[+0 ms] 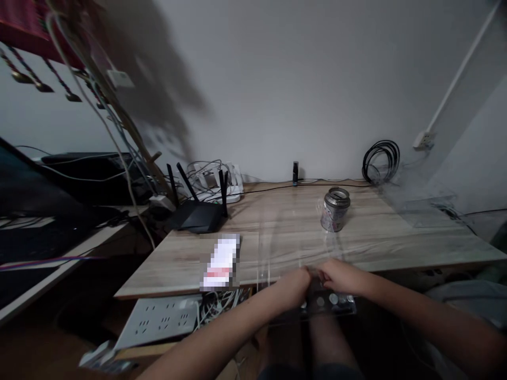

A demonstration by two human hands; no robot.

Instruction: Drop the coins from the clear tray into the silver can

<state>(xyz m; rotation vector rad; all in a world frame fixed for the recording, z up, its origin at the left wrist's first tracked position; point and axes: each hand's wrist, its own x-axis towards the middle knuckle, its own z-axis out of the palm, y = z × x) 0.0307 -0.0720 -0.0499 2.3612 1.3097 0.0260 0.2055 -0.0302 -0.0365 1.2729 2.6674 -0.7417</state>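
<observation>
Head view | left hand [297, 285] and right hand [340, 277] both pinched shut on dark coin tray [330, 303], held off near edge of desk [277, 232], below it | risk: tilt, coins sliding off onto lap | can [335, 209] farther back on desk

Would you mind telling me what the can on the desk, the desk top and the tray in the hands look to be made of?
The can looks like thin metal: shiny rim, printed wall. The desk top shows pale wood grain, perhaps laminate, under a glossy clear sheet. The dark tray, held by the left hand and right hand, seems plastic; too dim to be sure.
</observation>
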